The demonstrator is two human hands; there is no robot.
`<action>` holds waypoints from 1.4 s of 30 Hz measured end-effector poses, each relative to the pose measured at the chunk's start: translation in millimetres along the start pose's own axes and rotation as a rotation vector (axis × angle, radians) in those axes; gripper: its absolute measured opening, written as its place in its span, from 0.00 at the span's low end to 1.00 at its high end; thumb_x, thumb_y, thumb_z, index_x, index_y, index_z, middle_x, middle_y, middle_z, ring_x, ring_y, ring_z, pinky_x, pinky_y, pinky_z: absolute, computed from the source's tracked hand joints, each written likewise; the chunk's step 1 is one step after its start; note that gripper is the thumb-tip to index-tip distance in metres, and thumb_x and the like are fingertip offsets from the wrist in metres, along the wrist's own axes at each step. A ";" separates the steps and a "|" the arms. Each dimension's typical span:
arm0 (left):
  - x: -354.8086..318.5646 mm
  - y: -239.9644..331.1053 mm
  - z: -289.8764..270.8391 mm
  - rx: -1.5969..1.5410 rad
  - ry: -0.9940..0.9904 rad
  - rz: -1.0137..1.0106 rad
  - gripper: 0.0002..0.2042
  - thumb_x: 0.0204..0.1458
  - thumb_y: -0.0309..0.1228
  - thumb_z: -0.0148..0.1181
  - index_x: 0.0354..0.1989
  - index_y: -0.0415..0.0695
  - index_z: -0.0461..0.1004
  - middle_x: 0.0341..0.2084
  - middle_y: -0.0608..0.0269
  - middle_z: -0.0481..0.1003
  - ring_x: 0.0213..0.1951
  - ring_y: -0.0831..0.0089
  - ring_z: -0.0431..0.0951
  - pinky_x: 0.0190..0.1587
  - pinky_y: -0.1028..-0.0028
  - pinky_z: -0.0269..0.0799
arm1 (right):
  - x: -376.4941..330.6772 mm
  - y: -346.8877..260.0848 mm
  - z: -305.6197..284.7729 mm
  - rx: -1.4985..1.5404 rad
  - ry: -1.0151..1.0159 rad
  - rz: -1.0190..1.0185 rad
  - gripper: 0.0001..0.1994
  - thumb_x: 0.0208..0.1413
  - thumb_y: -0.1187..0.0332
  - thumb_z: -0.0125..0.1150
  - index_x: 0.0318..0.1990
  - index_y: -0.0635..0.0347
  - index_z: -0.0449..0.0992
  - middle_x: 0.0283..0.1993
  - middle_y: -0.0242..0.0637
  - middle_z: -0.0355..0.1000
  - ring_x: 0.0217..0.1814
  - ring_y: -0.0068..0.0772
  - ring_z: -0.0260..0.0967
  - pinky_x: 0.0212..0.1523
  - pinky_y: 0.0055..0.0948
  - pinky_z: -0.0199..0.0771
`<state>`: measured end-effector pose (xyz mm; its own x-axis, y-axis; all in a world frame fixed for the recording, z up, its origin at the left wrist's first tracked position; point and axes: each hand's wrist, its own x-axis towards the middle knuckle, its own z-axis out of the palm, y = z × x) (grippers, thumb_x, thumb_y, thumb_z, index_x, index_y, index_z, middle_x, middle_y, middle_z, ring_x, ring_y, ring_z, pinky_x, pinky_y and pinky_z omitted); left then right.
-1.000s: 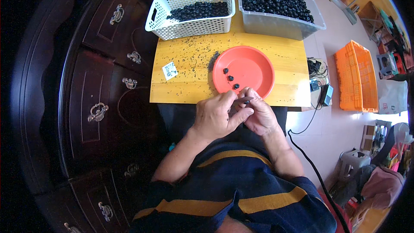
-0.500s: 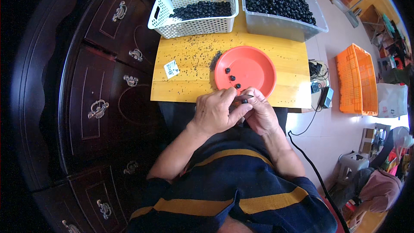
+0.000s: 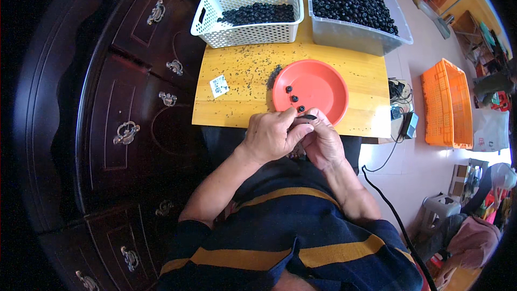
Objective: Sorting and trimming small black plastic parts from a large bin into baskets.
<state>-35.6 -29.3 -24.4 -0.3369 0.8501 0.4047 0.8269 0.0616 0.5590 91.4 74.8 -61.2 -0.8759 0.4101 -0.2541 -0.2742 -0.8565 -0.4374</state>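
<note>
My two hands meet just in front of a round red plastic basin (image 3: 329, 94), over its near rim. My left hand (image 3: 272, 136) is closed on a thin dark blade-like strip (image 3: 307, 117), which juts out toward my right fingers. My right hand (image 3: 325, 143) is closed too, its fingertips pinched at the strip. The small black round part seen there a moment earlier is now hidden by the fingers. Inside the basin, along its left side, lie three small black ring-like parts (image 3: 294, 98).
Behind the basin stand a white perforated basket (image 3: 245, 37) and a clear plastic tub (image 3: 350, 40), both holding many black parts. Dark crumbs and a white printed label (image 3: 219, 86) lie on the yellow table (image 3: 242, 110). Dark drawers (image 3: 126, 132) flank the left; an orange crate (image 3: 447, 102) stands right.
The view has shifted slightly, moving the table and basin a little right and down in the picture. The small black part between my fingers has gone out of sight. My hands stay together.
</note>
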 end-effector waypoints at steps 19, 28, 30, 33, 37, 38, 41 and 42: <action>-2.8 -16.3 -8.1 0.076 -0.095 0.007 0.19 0.57 0.49 0.64 0.29 0.44 0.74 0.18 0.51 0.77 0.22 0.50 0.81 0.26 0.55 0.76 | 8.0 6.1 4.9 0.003 0.069 0.157 0.02 0.65 0.72 0.56 0.42 0.53 0.73 0.36 0.28 0.73 0.31 0.25 0.69 0.37 0.29 0.74; -11.1 -25.1 1.2 0.027 -0.081 -0.054 0.16 0.59 0.45 0.64 0.32 0.43 0.75 0.19 0.51 0.78 0.24 0.50 0.82 0.26 0.57 0.77 | 20.2 23.4 -6.3 0.111 0.060 0.165 0.02 0.65 0.74 0.56 0.42 0.54 0.72 0.37 0.28 0.74 0.36 0.23 0.73 0.38 0.25 0.72; -12.7 -28.3 1.0 0.030 -0.101 -0.067 0.16 0.59 0.44 0.64 0.32 0.43 0.76 0.20 0.51 0.79 0.24 0.50 0.82 0.27 0.57 0.77 | 22.3 24.6 -7.1 0.101 0.047 0.161 0.02 0.65 0.74 0.56 0.41 0.54 0.72 0.36 0.28 0.74 0.35 0.22 0.72 0.37 0.24 0.71; -14.9 -27.2 0.7 0.024 -0.121 -0.101 0.15 0.59 0.44 0.64 0.34 0.43 0.76 0.21 0.51 0.79 0.25 0.50 0.82 0.27 0.57 0.77 | 22.8 29.3 -5.5 0.090 0.064 0.167 0.02 0.65 0.74 0.55 0.40 0.54 0.72 0.35 0.27 0.73 0.34 0.22 0.70 0.36 0.24 0.70; -18.2 -25.9 1.1 -0.028 -0.088 -0.157 0.15 0.60 0.43 0.63 0.36 0.43 0.77 0.21 0.50 0.79 0.26 0.49 0.83 0.28 0.56 0.77 | 24.9 29.2 0.0 0.094 0.084 0.194 0.03 0.66 0.72 0.54 0.39 0.53 0.72 0.34 0.27 0.72 0.33 0.21 0.69 0.36 0.23 0.70; -16.7 -26.2 1.2 -0.020 -0.089 -0.167 0.15 0.60 0.43 0.63 0.36 0.43 0.77 0.21 0.50 0.79 0.26 0.49 0.83 0.28 0.56 0.77 | 26.1 27.2 2.4 0.099 0.081 0.205 0.03 0.66 0.72 0.54 0.39 0.53 0.72 0.34 0.27 0.72 0.33 0.21 0.69 0.36 0.23 0.70; -13.5 -27.2 7.7 -0.115 -0.034 -0.212 0.15 0.60 0.43 0.63 0.35 0.42 0.77 0.20 0.48 0.78 0.26 0.48 0.82 0.27 0.56 0.75 | 30.2 21.6 11.0 0.060 0.126 0.108 0.04 0.67 0.71 0.53 0.38 0.53 0.72 0.34 0.27 0.72 0.35 0.22 0.71 0.38 0.24 0.70; -11.8 -27.6 9.1 -0.106 -0.029 -0.228 0.15 0.60 0.43 0.63 0.35 0.42 0.77 0.20 0.48 0.78 0.26 0.48 0.82 0.27 0.56 0.75 | 33.8 20.7 10.3 0.084 0.079 0.082 0.03 0.68 0.70 0.54 0.39 0.53 0.73 0.35 0.27 0.73 0.37 0.23 0.71 0.40 0.25 0.72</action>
<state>-50.3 -36.2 -51.2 -0.4945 0.8355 0.2394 0.6790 0.1994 0.7065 52.0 67.7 -69.9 -0.8636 0.3586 -0.3545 -0.2384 -0.9099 -0.3396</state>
